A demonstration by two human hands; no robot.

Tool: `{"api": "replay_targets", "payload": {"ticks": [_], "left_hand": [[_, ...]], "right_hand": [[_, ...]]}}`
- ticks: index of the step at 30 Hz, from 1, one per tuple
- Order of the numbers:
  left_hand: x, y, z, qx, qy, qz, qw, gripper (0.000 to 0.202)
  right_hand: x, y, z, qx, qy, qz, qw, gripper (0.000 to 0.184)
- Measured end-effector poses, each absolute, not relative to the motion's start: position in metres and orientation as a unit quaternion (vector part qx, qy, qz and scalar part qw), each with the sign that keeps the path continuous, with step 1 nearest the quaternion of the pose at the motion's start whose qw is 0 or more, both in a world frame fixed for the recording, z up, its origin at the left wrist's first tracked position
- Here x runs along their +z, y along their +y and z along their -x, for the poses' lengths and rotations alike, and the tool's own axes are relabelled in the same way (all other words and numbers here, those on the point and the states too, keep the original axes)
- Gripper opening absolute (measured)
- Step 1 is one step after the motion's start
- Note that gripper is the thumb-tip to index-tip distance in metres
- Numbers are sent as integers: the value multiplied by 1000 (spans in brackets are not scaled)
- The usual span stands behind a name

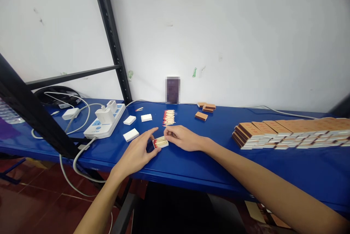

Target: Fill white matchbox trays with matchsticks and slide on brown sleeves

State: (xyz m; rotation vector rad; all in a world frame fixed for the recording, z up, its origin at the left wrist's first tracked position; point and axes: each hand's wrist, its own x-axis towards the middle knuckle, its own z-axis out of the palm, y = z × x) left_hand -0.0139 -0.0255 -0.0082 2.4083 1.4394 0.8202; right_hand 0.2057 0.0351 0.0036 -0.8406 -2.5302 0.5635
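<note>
A small open matchbox tray (160, 142) filled with red-tipped matches lies on the blue table (191, 164). My left hand (139, 152) rests beside it, thumb and fingers curled against the tray's left end. My right hand (182, 137) grips the tray's right end with bent fingers. Just beyond the hands lies a loose pile of matches (168, 117). Three empty white trays (131, 134) (129, 119) (146, 117) sit to the left of the pile.
A white power strip (105, 122) with chargers and cables lies at the left near a black slanted rack post (112, 37). Brown matchbox sleeves (205, 107) sit at the back. Rows of stacked matchboxes (290, 133) fill the right side.
</note>
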Motion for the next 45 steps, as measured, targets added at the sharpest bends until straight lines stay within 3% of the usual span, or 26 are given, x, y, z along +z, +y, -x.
{"api": "replay_targets", "payload": {"ticks": [7, 11, 24, 30, 38, 45], "left_hand": [[-4, -27, 12, 263, 483, -828, 106, 41], [-2, -28, 12, 254, 474, -834, 122, 37], [-2, -28, 12, 237, 454, -849, 129, 32], [-3, -27, 12, 233, 481, -837, 117, 45], [-9, -25, 14, 269, 488, -820, 129, 62], [-6, -27, 12, 263, 475, -832, 112, 48]], "right_hand": [[-3, 47, -207, 160, -871, 392, 247, 18], [-10, 62, -212, 78, -846, 485, 207, 18], [-15, 68, -210, 46, -872, 449, 188, 16], [-14, 67, -215, 81, -882, 435, 162, 16], [6, 35, -209, 135, -914, 314, 218, 15], [0, 36, -204, 118, -912, 321, 225, 17]]}}
